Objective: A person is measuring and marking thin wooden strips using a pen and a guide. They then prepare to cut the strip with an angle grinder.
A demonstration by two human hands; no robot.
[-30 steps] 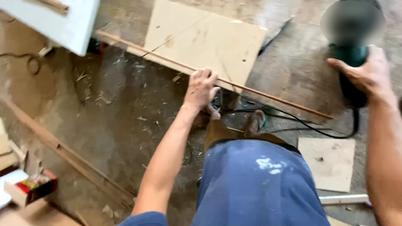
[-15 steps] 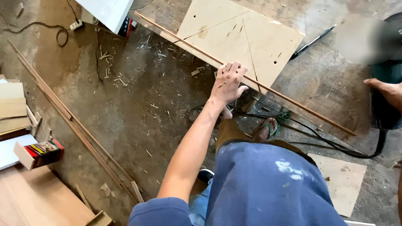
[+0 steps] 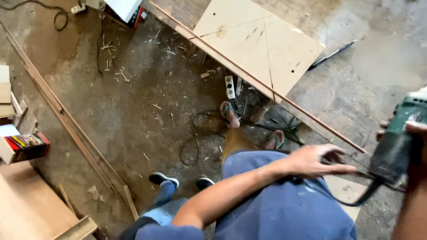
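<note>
The right hand is gripping a green power tool; just beside the tool, the left hand is hovering open, holding nothing.

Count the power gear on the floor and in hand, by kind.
Green handheld power tool, gripped in the right hand: 1
White plastic power strip: 1
Black coiled cable: 1
Total: 3
</note>
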